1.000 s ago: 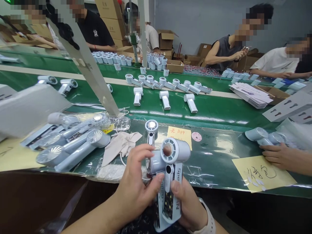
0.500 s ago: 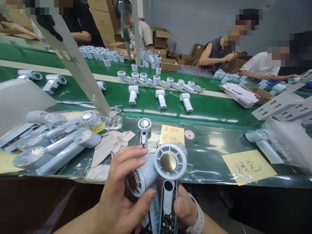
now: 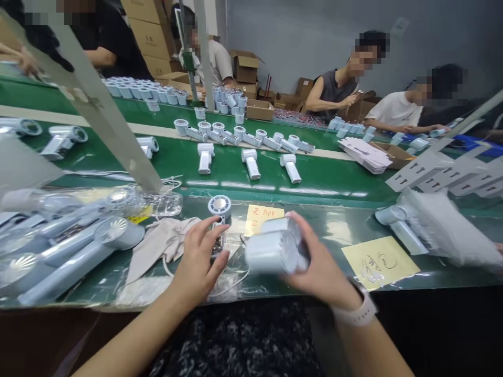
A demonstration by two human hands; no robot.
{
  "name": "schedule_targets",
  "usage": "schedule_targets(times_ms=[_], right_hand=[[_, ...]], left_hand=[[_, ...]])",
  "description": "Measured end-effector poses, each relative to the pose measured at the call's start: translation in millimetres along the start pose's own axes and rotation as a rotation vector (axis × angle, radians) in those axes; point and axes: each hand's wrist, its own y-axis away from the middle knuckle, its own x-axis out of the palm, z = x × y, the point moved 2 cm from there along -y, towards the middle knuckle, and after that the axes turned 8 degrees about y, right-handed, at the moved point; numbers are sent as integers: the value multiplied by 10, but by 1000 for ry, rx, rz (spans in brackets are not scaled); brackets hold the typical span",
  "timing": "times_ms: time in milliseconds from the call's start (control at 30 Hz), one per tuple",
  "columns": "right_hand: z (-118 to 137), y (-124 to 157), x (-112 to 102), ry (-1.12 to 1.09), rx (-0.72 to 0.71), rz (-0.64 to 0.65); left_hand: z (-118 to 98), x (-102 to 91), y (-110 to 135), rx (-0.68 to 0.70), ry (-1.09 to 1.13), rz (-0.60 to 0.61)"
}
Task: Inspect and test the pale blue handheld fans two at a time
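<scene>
My right hand (image 3: 324,269), with a pale watch strap at the wrist, is closed around two light blue handheld fans (image 3: 271,252). Their round heads point toward me, blurred by motion, and the handles are mostly hidden. On the near bench a third handheld fan (image 3: 219,205) lies with its ringed head away from me and circuit board showing in the handle. Over that handle is my left hand (image 3: 198,262), fingers apart and thumb spread; whether the fingertips touch it I cannot tell. A grey cloth (image 3: 155,243) lies left of this hand.
Bagged handheld fans (image 3: 113,233) are piled at the left, another bagged fan (image 3: 408,230) at the right. Yellow notes (image 3: 381,262) lie on the bench. A slanted metal post (image 3: 106,110) crosses the left. Beyond, green conveyors (image 3: 168,162) carry several fans, and co-workers sit behind.
My hands have separated. The two fans, held between both hands before, have moved up and right in my right hand. My left hand let go and reached to the fan on the bench.
</scene>
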Motion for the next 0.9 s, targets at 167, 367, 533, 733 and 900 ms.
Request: schedule_targets(times_ms=[167,367,533,733,900], right_hand=[[-512,-100,-1367,993,297,-482],[-677,73,-1971,1180,455,-825],[-620,-689,-1446,1262,214,-724],[-549,-2130,-1275,1193,278,-566],[-384,-2790,-704,1089,392,-562]], left_hand=[[461,282,-52,-15,-442,178],[571,211,-27,-81,-413,32],[599,204,3,-235,-311,-75],[562,279,69,-388,-197,-112],[611,295,127,-410,-163,-151]])
